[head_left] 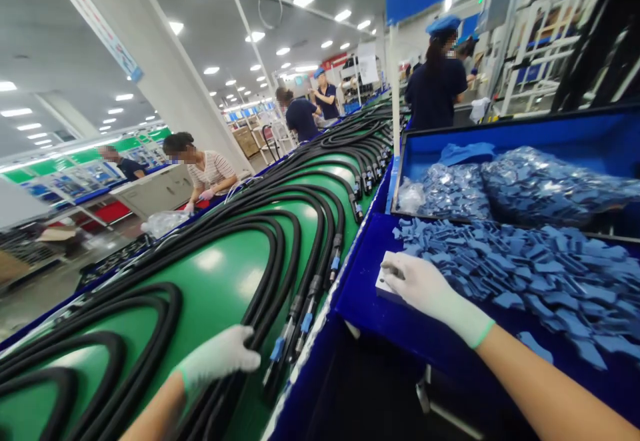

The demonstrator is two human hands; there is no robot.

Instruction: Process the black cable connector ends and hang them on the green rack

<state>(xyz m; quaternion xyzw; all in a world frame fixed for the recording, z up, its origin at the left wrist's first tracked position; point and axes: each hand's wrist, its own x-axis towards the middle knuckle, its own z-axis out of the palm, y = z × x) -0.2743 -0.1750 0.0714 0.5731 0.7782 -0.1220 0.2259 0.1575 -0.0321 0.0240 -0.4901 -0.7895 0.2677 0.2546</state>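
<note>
My left hand (220, 357), in a white glove with a pale green cuff, is over the black hoses (273, 287) on the green belt. Its thumb and forefinger are apart, with a hose passing behind them; I cannot tell whether they touch it. My right hand (423, 287), gloved alike, has its fingers bent around a light grey block (387, 289) at the edge of the blue table; part of the block is hidden under the hand. Just right of it lies a heap of flat blue pieces (520, 261). Near my left hand, several hose ends carry blue tabs (277, 349).
The green conveyor belt (210, 254) runs away from me, its hoses bent in loops. Behind the heap stands a blue bin (565, 131) with plastic bags (545, 181) of blue pieces. A post (395, 94) rises at the bin's corner. Co-workers (210, 164) work farther along the line.
</note>
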